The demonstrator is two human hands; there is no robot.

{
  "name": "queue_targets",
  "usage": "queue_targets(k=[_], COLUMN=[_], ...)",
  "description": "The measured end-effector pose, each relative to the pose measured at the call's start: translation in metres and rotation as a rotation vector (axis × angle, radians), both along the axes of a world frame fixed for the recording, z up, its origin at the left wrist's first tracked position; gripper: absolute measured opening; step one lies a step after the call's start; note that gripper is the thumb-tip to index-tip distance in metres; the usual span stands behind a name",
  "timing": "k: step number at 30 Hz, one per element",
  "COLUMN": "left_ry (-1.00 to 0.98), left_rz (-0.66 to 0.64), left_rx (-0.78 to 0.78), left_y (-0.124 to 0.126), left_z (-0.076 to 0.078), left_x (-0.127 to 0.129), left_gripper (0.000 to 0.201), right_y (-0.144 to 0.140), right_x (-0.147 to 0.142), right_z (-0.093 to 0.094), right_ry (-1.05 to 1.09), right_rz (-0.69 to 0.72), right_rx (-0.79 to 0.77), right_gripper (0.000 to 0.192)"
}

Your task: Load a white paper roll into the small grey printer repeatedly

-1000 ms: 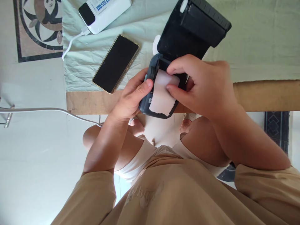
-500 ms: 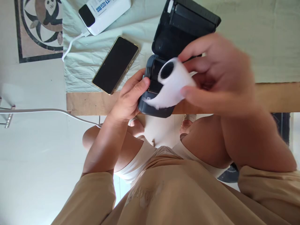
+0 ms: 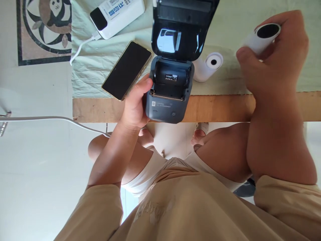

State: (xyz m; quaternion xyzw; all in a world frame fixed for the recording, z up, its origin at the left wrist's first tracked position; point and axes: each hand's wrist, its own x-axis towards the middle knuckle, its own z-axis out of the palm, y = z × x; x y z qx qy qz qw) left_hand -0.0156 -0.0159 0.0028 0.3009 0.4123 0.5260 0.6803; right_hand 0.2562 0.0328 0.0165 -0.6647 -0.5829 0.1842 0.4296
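Observation:
My left hand grips the left side of a dark label printer, thumb on its edge. The printer's black lid is swung up, and its paper bay shows no roll inside. Out to the right, over the cloth, my right hand is closed around a white paper roll with a wide dark core opening. A second white roll, with a small black hole in its end, lies on the cloth just right of the printer, partly behind it.
A phone with a dark screen lies left of the printer. Behind it rests a white power bank with a white cable. Pale green cloth covers the table, whose wooden edge faces my lap.
My right hand has carried the paper roll away from the printer, to the right and back. The printer's bay and the second roll are now uncovered. My left hand keeps its hold.

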Motion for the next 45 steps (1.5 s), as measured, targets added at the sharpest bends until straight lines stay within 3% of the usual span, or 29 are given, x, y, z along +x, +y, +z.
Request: queue_targets(k=[4, 7, 9, 12, 14, 17, 21, 26, 31, 37, 42, 45], left_ry=[-0.045, -0.065, -0.068, -0.056, -0.041, -0.016, -0.011, -0.017, -0.086, -0.121, -0.060, -0.036], left_rz=[0.011, -0.019, -0.034, -0.019, 0.012, 0.042, 0.048, 0.037, 0.049, 0.077, 0.035, 0.025], left_rx=[-0.015, 0.040, 0.053, 0.060, 0.067, 0.056, 0.033, 0.014, 0.053, 0.066, 0.116, 0.090], left_y=[0.002, 0.004, 0.004, 0.003, 0.002, 0.001, 0.001, 0.001, 0.000, 0.001, 0.008, 0.012], left_z=[0.000, -0.002, -0.003, -0.003, -0.002, 0.000, -0.001, -0.001, 0.000, -0.003, -0.013, -0.016], left_x=[-0.001, -0.003, -0.003, -0.001, 0.001, 0.002, 0.001, 0.000, 0.001, 0.000, -0.005, -0.008], left_gripper=[0.042, 0.038, 0.037, 0.040, 0.042, 0.042, 0.039, 0.034, 0.028, 0.024, 0.035, 0.037], right_y=[0.005, 0.008, 0.004, -0.012, -0.024, -0.032, -0.020, -0.009, -0.017, -0.008, -0.006, -0.010], right_x=[0.001, 0.002, 0.002, -0.004, -0.015, -0.032, -0.038, -0.036, -0.045, -0.043, -0.046, -0.052], right_z=[0.003, 0.000, 0.000, 0.001, 0.003, -0.002, -0.023, -0.036, -0.021, -0.028, -0.022, -0.012], right_ry=[-0.169, -0.200, -0.206, -0.208, -0.173, -0.228, -0.269, -0.213, 0.183, 0.701, 0.952, 1.080], right_rz=[-0.160, -0.188, -0.125, 0.004, 0.093, 0.241, 0.344, 0.372, 0.330, 0.278, 0.221, 0.214], right_rx=[-0.172, -0.290, -0.130, 0.275, 0.387, 0.336, 0.182, 0.023, 0.040, -0.286, -0.337, -0.299], right_gripper=[0.052, 0.057, 0.060, 0.055, 0.049, 0.058, 0.072, 0.045, 0.067, 0.071, 0.048, 0.046])
